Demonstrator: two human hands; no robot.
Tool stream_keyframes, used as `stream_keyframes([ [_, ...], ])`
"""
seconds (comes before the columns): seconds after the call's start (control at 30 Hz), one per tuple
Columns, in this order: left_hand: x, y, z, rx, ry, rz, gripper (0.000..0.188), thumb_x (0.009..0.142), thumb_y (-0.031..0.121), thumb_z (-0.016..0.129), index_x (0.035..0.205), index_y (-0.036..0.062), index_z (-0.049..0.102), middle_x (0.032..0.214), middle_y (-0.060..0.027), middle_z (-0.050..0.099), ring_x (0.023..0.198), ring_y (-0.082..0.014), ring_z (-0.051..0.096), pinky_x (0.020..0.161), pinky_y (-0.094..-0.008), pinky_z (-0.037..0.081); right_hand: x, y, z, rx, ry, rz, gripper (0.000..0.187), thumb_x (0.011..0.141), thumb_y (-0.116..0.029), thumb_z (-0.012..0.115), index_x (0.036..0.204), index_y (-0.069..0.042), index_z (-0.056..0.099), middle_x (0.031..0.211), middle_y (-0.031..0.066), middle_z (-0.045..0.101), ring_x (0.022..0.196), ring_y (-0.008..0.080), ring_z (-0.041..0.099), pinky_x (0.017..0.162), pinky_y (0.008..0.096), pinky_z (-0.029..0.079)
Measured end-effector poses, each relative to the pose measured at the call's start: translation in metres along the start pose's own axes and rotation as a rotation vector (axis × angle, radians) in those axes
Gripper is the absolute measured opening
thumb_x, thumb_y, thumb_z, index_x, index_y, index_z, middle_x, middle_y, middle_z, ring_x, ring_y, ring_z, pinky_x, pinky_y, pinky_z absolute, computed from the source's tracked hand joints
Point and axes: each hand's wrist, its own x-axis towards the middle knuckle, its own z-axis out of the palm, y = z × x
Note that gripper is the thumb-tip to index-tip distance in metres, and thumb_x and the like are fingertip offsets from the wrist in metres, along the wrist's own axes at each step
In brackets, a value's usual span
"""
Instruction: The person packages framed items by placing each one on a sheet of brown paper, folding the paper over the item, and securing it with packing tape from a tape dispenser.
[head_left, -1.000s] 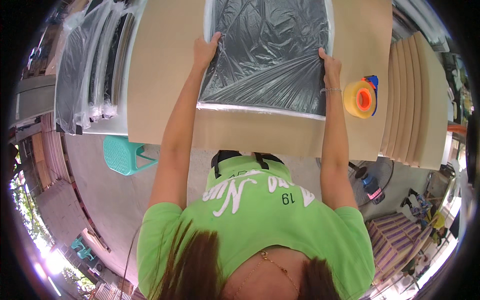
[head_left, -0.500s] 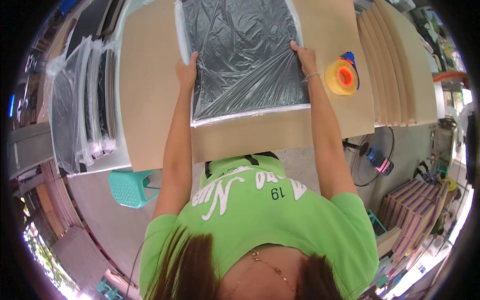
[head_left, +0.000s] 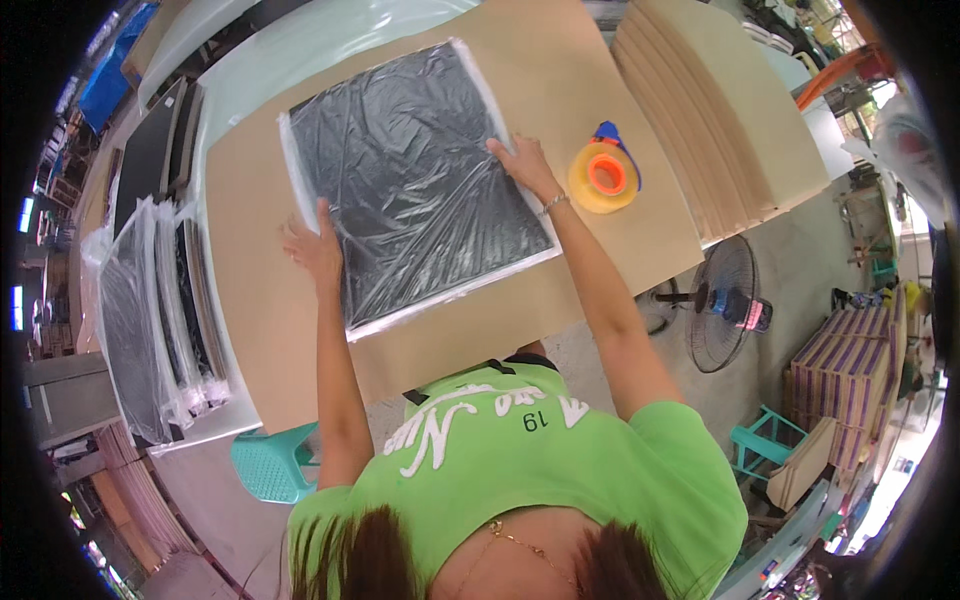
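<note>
A flat, dark rectangular panel (head_left: 415, 170) wrapped in clear plastic film lies on a large brown cardboard sheet (head_left: 250, 220). The film is wrinkled, and whitish edging borders the panel. My left hand (head_left: 315, 252) is at the panel's left edge with its fingers spread over the cardboard and its thumb beside the film. At the right edge, my right hand (head_left: 528, 168) has its thumb over the film and its fingers apart from it. To the right of that hand, a roll of yellowish tape (head_left: 592, 195) with an orange core sits in a blue dispenser.
Several film-wrapped panels (head_left: 140, 310) stand in a row at the left. A stack of cardboard sheets (head_left: 700, 120) is on the right. Beyond the table's front edge are a fan (head_left: 722, 305), a green stool (head_left: 275, 465) and another green stool (head_left: 765, 440).
The view has turned and shifted, so the panel now looks tilted and its far edge shows. My left hand's fingers have spread away from the panel's edge; my right hand's grip has loosened.
</note>
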Motion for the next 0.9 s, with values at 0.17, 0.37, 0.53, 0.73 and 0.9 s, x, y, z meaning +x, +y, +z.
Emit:
stream_keyframes([
  [0.17, -0.114, 0.125, -0.016, -0.214, -0.101, 0.491, 0.056, 0.083, 0.035, 0.068, 0.126, 0.0029, 0.052, 0.132, -0.0271, 0.041, 0.123, -0.0416, 0.038, 0.104, -0.0503, 0.028, -0.025, 0.009, -0.089, -0.402, 0.451, 0.078, 0.060, 0.085, -0.045, 0.063, 0.124, 0.000, 0.056, 0.121, 0.0291, 0.055, 0.119, 0.0422, 0.047, 0.100, 0.0439, 0.038],
  [0.37, -0.333, 0.252, 0.105, -0.511, -0.960, 0.975, 0.042, 0.081, 0.026, 0.069, 0.117, 0.0073, 0.059, 0.125, -0.0242, 0.049, 0.118, -0.0412, 0.045, 0.100, -0.0481, 0.037, -0.012, 0.134, -0.147, 0.173, -0.270, 0.310, 0.040, 0.059, -0.024, 0.078, 0.095, -0.007, 0.070, 0.084, 0.0069, 0.069, 0.077, 0.0147, 0.067, 0.072, 0.0319, 0.054],
  [0.53, -0.392, 0.263, 0.156, -0.781, -1.128, 0.822, 0.040, 0.081, 0.022, 0.067, 0.115, 0.0029, 0.058, 0.119, -0.0201, 0.056, 0.113, -0.0355, 0.051, 0.094, -0.0441, 0.042, -0.023, 0.102, -0.141, -0.039, -0.170, 0.316, 0.070, 0.073, -0.019, 0.070, 0.136, -0.008, 0.042, 0.118, 0.0189, 0.060, 0.109, 0.0352, 0.059, 0.091, 0.0471, 0.047],
  [0.73, -0.366, 0.291, 0.145, -0.296, -1.175, 0.947, 0.030, 0.087, 0.019, 0.061, 0.109, -0.0002, 0.060, 0.112, -0.0202, 0.061, 0.103, -0.0343, 0.058, 0.089, -0.0437, 0.045, -0.038, 0.097, -0.206, 0.206, -0.154, 0.372, 0.073, 0.072, -0.019, 0.070, 0.138, -0.011, 0.041, 0.124, 0.0177, 0.057, 0.114, 0.0333, 0.056, 0.093, 0.0456, 0.046],
  [0.9, -0.371, 0.290, 0.142, -0.395, -0.931, 1.082, 0.021, 0.087, 0.015, 0.061, 0.099, -0.0018, 0.067, 0.092, -0.0189, 0.067, 0.083, -0.0338, 0.065, 0.078, -0.0433, 0.051, -0.056, 0.090, -0.263, 0.163, 0.177, 0.302, 0.066, 0.072, -0.019, 0.071, 0.133, -0.009, 0.047, 0.115, 0.0175, 0.063, 0.105, 0.0356, 0.061, 0.088, 0.0446, 0.049],
])
